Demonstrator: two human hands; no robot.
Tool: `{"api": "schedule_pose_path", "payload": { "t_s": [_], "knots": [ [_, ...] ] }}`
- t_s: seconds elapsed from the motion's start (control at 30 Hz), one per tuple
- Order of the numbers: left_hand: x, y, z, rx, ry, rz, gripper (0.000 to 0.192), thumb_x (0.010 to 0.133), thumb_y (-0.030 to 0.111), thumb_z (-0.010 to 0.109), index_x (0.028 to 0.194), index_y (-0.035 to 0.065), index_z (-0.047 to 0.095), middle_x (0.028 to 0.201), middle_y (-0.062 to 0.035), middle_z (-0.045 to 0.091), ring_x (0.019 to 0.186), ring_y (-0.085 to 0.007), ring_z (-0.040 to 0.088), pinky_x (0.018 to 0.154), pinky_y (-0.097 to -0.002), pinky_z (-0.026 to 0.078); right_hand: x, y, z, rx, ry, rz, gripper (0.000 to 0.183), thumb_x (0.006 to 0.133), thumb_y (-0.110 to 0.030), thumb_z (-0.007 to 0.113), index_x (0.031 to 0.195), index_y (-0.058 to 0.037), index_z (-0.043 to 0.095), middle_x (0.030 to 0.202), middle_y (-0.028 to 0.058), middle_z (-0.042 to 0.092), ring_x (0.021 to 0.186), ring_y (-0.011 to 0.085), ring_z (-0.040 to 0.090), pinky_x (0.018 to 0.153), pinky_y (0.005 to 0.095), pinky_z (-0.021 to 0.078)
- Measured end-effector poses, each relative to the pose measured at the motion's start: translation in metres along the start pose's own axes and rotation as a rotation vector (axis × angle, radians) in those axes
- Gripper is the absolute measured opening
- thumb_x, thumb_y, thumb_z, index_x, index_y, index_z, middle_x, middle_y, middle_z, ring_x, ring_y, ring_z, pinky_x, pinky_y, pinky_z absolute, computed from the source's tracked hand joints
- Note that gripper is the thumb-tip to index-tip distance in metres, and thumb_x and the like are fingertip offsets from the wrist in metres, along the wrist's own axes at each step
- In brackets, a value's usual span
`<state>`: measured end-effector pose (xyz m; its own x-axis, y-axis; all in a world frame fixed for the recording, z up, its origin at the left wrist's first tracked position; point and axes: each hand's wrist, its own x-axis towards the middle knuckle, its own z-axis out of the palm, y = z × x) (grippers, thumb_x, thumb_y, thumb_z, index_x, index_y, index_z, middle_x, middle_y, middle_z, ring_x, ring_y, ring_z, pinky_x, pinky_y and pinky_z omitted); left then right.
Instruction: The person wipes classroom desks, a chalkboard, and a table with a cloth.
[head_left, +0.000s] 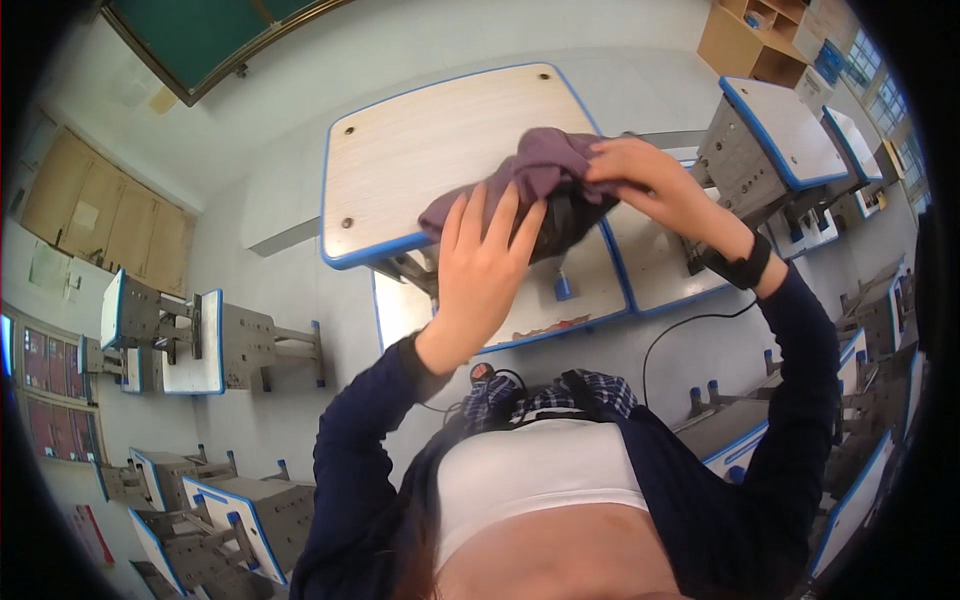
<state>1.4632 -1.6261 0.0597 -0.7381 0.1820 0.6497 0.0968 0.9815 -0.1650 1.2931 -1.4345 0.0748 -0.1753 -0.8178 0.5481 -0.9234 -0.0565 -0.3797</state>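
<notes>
A crumpled purple cloth (551, 157) lies over the near right edge of a pale desk top (442, 135) with blue edging. Beneath the cloth, a black item (561, 225) hangs partly past that edge; what it is cannot be told. My left hand (484, 262) rests on the cloth's left part, fingers spread, palm down. At the cloth's right end, my right hand (660, 184) pinches its folds between thumb and fingers. A black band circles my right wrist.
Below the near edge lies another blue-edged board (592, 300) with a chipped border. A black cable (664, 330) loops down on the right. More desks (795, 135) stand at the right, and others (225, 517) at the lower left. A green chalkboard (202, 37) hangs on the wall.
</notes>
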Motion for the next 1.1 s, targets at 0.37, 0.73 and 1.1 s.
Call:
{"api": "schedule_pose_path", "payload": {
  "t_s": [0.37, 0.73, 1.1],
  "knots": [
    [0.083, -0.018, 0.057, 0.010, -0.068, -0.201, 0.034, 0.085, 0.022, 0.054, 0.115, 0.0087, 0.055, 0.108, -0.0153, 0.057, 0.095, -0.0360, 0.054, 0.083, -0.0414, 0.043, 0.117, 0.158, 0.057, 0.257, 0.095, 0.060, 0.033, 0.088, -0.008, 0.042, 0.120, -0.0031, 0.046, 0.115, 0.0113, 0.055, 0.108, 0.0210, 0.051, 0.096, 0.0303, 0.0369],
    [0.019, 0.046, 0.022, -0.022, 0.112, -0.174, 0.031, 0.068, 0.001, 0.059, 0.097, 0.0118, 0.063, 0.104, -0.0038, 0.057, 0.099, -0.0251, 0.051, 0.086, -0.0378, 0.037, 0.001, 0.036, 0.058, 0.526, 0.451, 0.221, 0.028, 0.081, 0.007, 0.045, 0.106, -0.0011, 0.053, 0.099, 0.0092, 0.059, 0.096, 0.0164, 0.057, 0.081, 0.0261, 0.0448],
    [-0.082, 0.088, 0.098, -0.787, -0.596, -0.023, 0.033, 0.069, -0.002, 0.054, 0.099, 0.0086, 0.061, 0.108, -0.0111, 0.058, 0.095, -0.0313, 0.054, 0.081, -0.0391, 0.043, -0.207, -0.035, 0.083, 0.186, 0.076, 0.903, 0.022, 0.079, 0.003, 0.050, 0.098, -0.0039, 0.059, 0.092, 0.0133, 0.060, 0.085, 0.0324, 0.057, 0.074, 0.0361, 0.0457]
  ]
}}
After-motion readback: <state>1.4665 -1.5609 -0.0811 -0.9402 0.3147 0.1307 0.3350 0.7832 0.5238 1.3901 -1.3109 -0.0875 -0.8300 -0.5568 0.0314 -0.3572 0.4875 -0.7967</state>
